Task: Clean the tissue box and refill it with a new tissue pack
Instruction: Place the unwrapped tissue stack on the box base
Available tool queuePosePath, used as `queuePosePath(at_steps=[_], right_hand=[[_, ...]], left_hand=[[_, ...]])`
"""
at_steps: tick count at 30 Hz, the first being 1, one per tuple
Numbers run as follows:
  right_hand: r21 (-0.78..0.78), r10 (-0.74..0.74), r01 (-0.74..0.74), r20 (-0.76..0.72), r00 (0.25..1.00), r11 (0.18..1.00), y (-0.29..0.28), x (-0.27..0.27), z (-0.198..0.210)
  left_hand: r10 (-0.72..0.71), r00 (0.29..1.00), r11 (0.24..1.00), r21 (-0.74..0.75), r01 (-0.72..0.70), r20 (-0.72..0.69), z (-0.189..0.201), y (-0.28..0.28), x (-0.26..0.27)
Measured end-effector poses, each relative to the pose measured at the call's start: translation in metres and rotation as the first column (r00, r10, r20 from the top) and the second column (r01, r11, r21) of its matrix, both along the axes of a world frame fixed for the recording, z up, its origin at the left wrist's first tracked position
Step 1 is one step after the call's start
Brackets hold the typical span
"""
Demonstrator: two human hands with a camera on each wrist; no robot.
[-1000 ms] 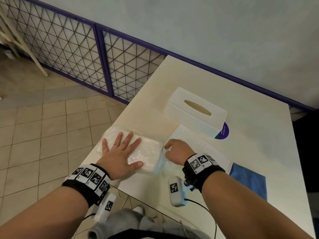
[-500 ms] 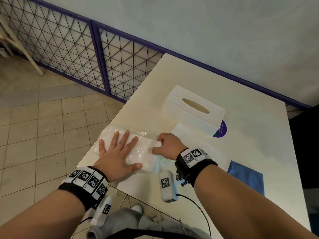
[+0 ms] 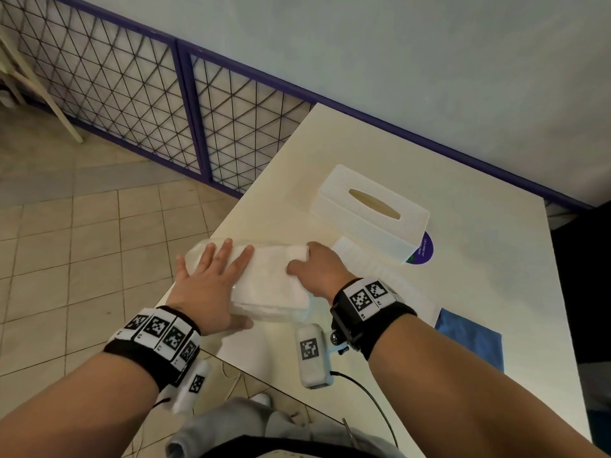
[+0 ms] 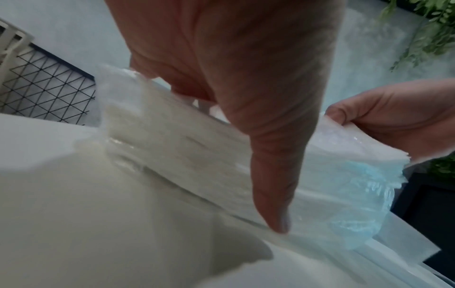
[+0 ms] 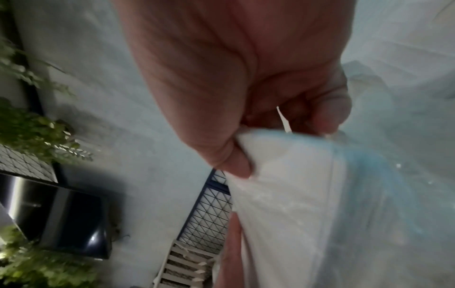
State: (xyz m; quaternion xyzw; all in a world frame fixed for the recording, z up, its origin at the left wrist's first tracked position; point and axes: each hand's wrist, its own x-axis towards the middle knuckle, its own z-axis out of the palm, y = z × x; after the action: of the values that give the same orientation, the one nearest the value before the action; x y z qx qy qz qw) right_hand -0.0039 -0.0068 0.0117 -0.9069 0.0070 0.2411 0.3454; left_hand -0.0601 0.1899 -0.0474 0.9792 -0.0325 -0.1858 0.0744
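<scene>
- Right now the tissue pack (image 3: 269,282) lies at the table's (image 3: 463,180) near-left corner: a soft white stack in clear crinkled plastic wrap, with a pale blue tint at its near-right end.
- Left hand (image 3: 208,285) lies flat on the pack's left half, fingers straight and spread, thumb along the near edge.
- Right hand (image 3: 319,271) is at the pack's right end, fingers curled, pinching the tissue there.
- Beyond the pack, to the right, stands the tissue box (image 3: 372,211), white and textured, with an oval slot in its top; it is apart from the pack.
- A purple round sticker (image 3: 423,251) peeks out from under the box's near-right corner; its small white writing is too small to read.
- A blue cloth (image 3: 469,335) lies on the table well to the right of the pack.
- Left wrist view alone shows the layered tissue edges (image 4: 369,155) at the pinched end and the blue wrap bunched below them.
- Right wrist view alone shows thumb (image 5: 231,155) and curled fingers closed on the white corner; it is blurred.
- Both wristbands carry square black-and-white coded markers.
</scene>
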Motion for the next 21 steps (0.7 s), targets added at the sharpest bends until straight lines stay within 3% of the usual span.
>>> queuePosePath(at_steps=[5,9,11,12,13,14,16,18,19,21], right_hand=[[-0.07,-0.018,0.026,0.114,0.993,0.997,-0.019,0.003,0.025],[-0.142,0.079,-0.045,0.241,0.967,0.989,-0.045,0.0,0.059],[-0.177,0.166,-0.115,0.31,0.936,0.978,-0.063,-0.004,0.079],[-0.177,0.185,-0.13,0.343,0.921,0.975,-0.073,-0.006,0.087],[-0.166,0.186,-0.132,0.373,0.909,0.977,-0.084,-0.01,0.096],[-0.145,0.169,-0.12,0.403,0.9,0.982,-0.095,-0.013,0.103],[-0.069,0.075,-0.049,0.458,0.886,0.996,-0.117,-0.02,0.112],[0.058,-0.071,0.049,0.484,0.872,0.997,-0.137,-0.027,0.112],[0.124,-0.141,0.092,0.477,0.867,0.988,-0.147,-0.031,0.109],[0.226,-0.247,0.159,0.446,0.86,0.961,-0.162,-0.04,0.093]], left_hand=[[0.149,0.986,0.989,-0.01,-0.15,-0.071,0.008,-0.006,-0.009],[0.192,0.957,0.981,0.069,-0.181,-0.218,0.025,-0.012,-0.014],[0.176,0.973,0.983,0.07,-0.167,-0.152,0.04,-0.018,-0.006],[0.159,0.985,0.987,-0.01,-0.16,-0.066,0.048,-0.023,-0.001],[0.164,0.986,0.97,-0.187,-0.156,0.032,0.055,-0.029,0.006],[0.205,0.974,0.894,-0.424,-0.145,0.099,0.061,-0.036,0.013],[0.287,0.956,0.578,-0.808,-0.117,0.067,0.067,-0.053,0.028],[0.224,0.97,0.296,-0.942,-0.157,-0.091,0.067,-0.07,0.042],[0.167,0.972,0.2,-0.96,-0.196,-0.163,0.066,-0.079,0.048],[0.084,0.97,0.098,-0.967,-0.237,-0.229,0.065,-0.1,0.059]])
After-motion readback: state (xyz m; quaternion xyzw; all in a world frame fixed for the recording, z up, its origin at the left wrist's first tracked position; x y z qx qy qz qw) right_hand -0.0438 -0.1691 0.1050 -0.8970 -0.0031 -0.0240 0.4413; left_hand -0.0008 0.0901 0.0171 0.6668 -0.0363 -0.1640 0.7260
